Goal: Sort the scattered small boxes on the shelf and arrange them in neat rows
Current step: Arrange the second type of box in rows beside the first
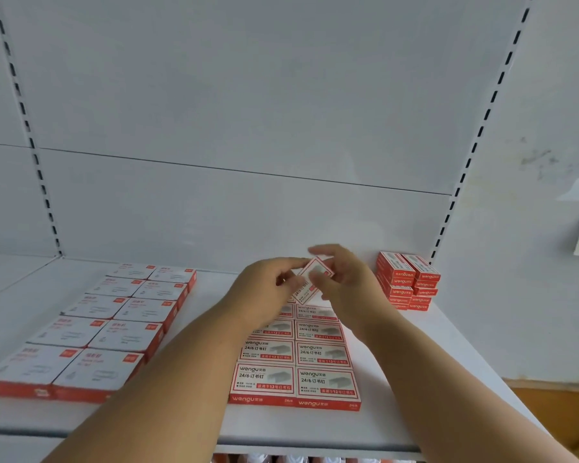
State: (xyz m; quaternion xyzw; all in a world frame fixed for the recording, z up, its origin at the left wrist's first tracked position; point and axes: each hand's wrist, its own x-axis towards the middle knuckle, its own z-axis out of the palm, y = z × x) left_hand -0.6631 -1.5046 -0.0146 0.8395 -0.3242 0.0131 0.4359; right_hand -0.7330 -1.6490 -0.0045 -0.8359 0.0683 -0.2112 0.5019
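Right now both hands pinch one small box (311, 280), tilted in the air above the back of the middle rows (298, 354): left hand (264, 289) w/ fingertips on its near end, right hand (345, 282) on the far side. Prob. light, stiff card; hold by the edges.

Two bare forearms are showing in the head view, both uncovered from the lower edge of the picture up to the wrists, with no sleeve reaching into sight. The left hand (264, 289) is wearing what looks like a thin ring, showing as a small glint on one finger. The right hand (343, 280) is wearing nothing that can be made out.
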